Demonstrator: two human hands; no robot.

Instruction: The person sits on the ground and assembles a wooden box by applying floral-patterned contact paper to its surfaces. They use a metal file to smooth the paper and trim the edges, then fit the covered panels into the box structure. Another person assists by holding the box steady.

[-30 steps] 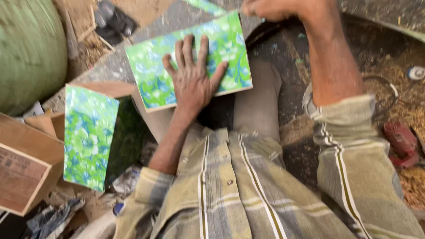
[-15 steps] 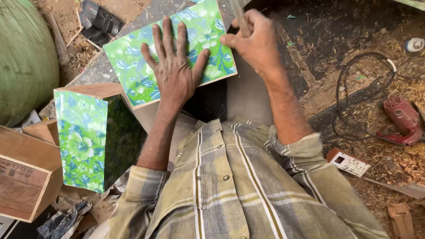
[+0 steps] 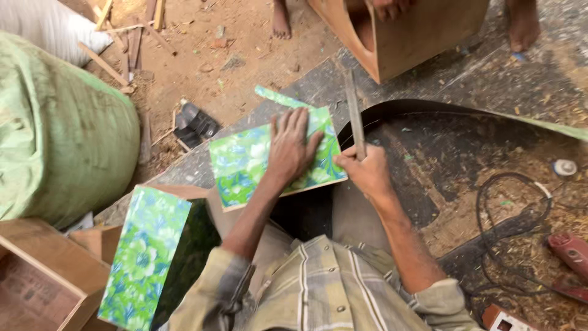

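**File at the right edge of the laminated panel**

The green-and-blue floral panel (image 3: 257, 160) lies flat across the person's lap, its long axis running left to right and tilted slightly up toward the right. The left hand (image 3: 293, 147) rests palm-down on it, fingers (image 3: 295, 120) spread wide and flat, pressing rather than gripping; the panel reaches out on both sides of those fingers and mostly to their left. Just beyond the panel's right edge, the right hand (image 3: 366, 173) is closed in a fist around a long, narrow metal file (image 3: 354, 113). The file's long axis runs away from the body, nearly square to the panel's length, and it lies alongside the panel's right edge, close to the left fingertips. Whether the file touches the edge cannot be told. The right hand is the nearer one to that edge.

Further out, left of the left hand, stands a box covered in the same floral laminate (image 3: 150, 254), and ahead of both hands a plain wooden box (image 3: 416, 37) beside another person's bare feet (image 3: 281, 21).
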